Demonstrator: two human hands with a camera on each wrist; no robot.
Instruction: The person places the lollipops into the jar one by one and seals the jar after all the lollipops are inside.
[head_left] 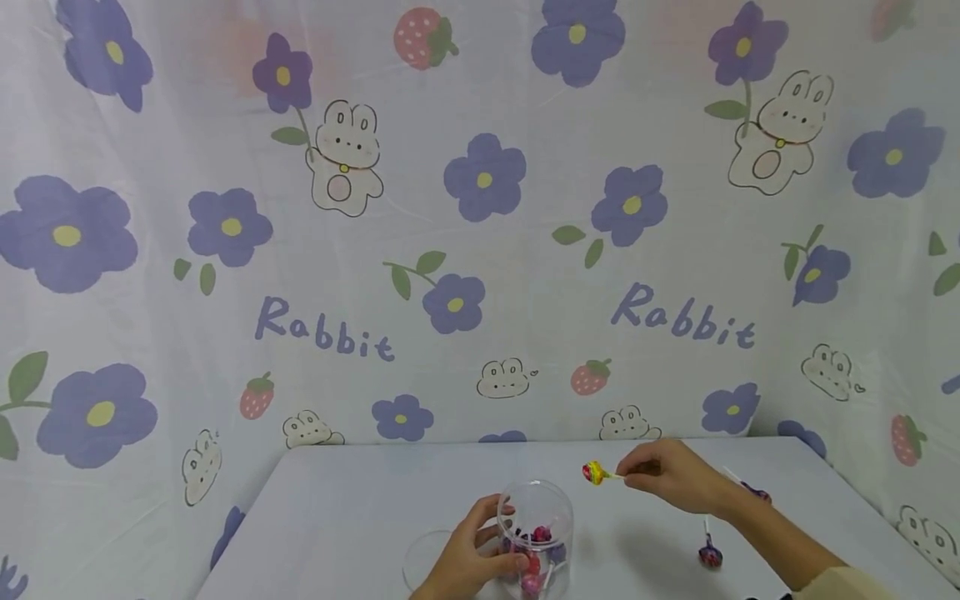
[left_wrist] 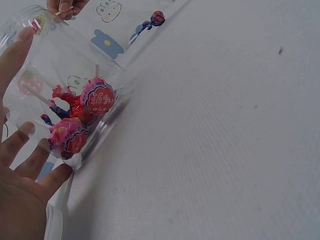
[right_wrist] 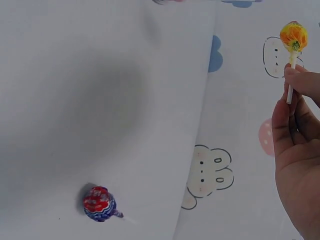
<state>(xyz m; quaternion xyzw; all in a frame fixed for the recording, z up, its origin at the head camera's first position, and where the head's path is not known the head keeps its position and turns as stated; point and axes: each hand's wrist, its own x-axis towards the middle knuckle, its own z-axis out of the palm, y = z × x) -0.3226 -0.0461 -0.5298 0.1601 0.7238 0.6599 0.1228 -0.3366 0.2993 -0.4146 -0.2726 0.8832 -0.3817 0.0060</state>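
My left hand (head_left: 467, 552) grips a clear plastic jar (head_left: 564, 533), its fingers and thumb around the side. Several wrapped lollipops (left_wrist: 97, 97), pink, red and dark blue, lie in the lower part of the jar, sticks at various angles. To the right of the jar and a little higher, my right hand (head_left: 678, 477) pinches a lollipop by its white stick. This lollipop (head_left: 593, 473) has a yellow and red wrapper, and its candy end points left toward the jar's open mouth. In the right wrist view the yellow wrapper (right_wrist: 294, 36) stands above the fingertips.
On the white table (head_left: 360, 483), a blue and red lollipop (head_left: 710, 556) lies below my right forearm. Another dark lollipop (head_left: 757, 494) sits farther back, partly behind the arm. A clear round lid (head_left: 417, 560) lies left of the jar. Behind the table hangs a rabbit-print curtain (head_left: 480, 250).
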